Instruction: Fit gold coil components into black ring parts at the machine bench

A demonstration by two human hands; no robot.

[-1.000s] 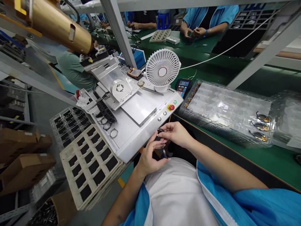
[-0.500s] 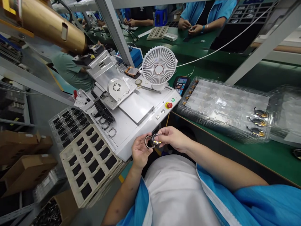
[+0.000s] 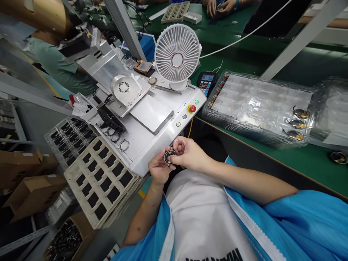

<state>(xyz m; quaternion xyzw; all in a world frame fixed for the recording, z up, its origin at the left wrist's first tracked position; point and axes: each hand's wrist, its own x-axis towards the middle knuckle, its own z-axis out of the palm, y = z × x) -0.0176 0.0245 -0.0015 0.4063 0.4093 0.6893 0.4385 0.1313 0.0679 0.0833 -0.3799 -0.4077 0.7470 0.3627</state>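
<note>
In front of my body, my left hand is closed on a thin silvery metal ring, its fingers around the edge. Inside the ring sits a round black disc with a little yellow on it. My right hand has its thumb on the face of the disc and its fingers at the upper rim. Part of the disc is hidden by this thumb. Several loose metal rings lie on the white machine base just beyond my left hand.
A white fan and a red stop button are on the machine. Left stands a stack of beige trays with black pieces. To the right, a clear plastic tray holds several round parts. Another person's hands work across the bench.
The ring and the disc, side by side before, are now together, with the disc in the ring. My right hand has moved left onto it. The view has tilted down.
</note>
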